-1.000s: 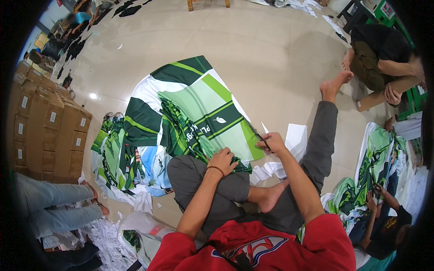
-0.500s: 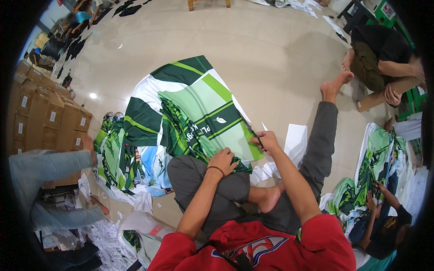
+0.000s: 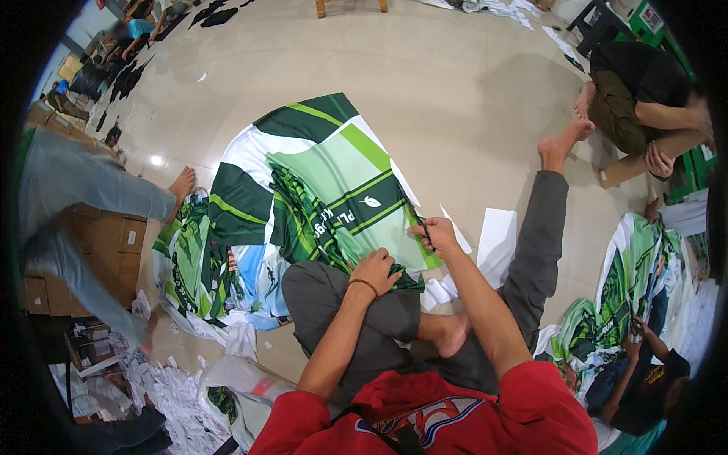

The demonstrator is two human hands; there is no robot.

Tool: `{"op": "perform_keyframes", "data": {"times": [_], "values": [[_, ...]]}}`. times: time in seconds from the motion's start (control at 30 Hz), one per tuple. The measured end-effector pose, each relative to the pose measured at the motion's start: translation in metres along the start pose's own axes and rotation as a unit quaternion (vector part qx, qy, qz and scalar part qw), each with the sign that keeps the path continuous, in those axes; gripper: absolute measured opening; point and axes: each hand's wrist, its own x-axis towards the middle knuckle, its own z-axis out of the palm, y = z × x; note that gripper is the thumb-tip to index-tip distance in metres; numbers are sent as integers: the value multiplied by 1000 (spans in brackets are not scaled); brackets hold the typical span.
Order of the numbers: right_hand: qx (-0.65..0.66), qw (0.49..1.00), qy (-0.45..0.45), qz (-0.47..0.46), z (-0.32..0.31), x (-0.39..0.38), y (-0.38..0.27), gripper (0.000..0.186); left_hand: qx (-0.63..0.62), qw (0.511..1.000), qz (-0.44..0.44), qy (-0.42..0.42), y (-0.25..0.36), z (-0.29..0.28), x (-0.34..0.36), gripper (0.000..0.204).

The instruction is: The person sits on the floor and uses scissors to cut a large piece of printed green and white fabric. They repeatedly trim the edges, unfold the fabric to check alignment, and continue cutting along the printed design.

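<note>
I sit on the floor with a large green and white printed sheet [image 3: 334, 178] spread over my lap and the tiles. My left hand [image 3: 375, 271] presses down on the sheet's near edge, fingers curled on the fabric over my knee. My right hand [image 3: 434, 233] grips dark scissors [image 3: 422, 224] at the sheet's right edge, blades pointing away from me along the white border. White offcut strips [image 3: 497, 239] lie just right of the scissors, beside my outstretched right leg [image 3: 542, 220].
More printed green pieces [image 3: 193, 262] are heaped at my left. A person in grey trousers [image 3: 83, 193] steps past cardboard boxes [image 3: 114, 250] at left. Another person [image 3: 641, 98] sits at upper right, and one [image 3: 644, 364] at lower right works on a similar sheet. Paper scraps [image 3: 163, 387] lie lower left.
My right hand with the scissors has moved a little nearer along the sheet's right edge. The person at left has stood and stepped forward, a bare foot now by the green heap.
</note>
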Motion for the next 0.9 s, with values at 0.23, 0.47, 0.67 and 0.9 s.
{"op": "perform_keyframes", "data": {"times": [0.23,0.47,0.67,0.9], "values": [[38,999,6,21,15,-1,-7,31,-7,999,11,30,-7,6,-2,35],[65,997,29,-8,23,14,-3,31,-12,1000,1,-1,-1,0,0,36],[84,996,18,11,33,14,-7,32,-1,1000,0,14,-3,3,-1,36],[100,995,25,-5,44,25,-13,28,-3,1000,-7,-9,-1,0,1,38]]}}
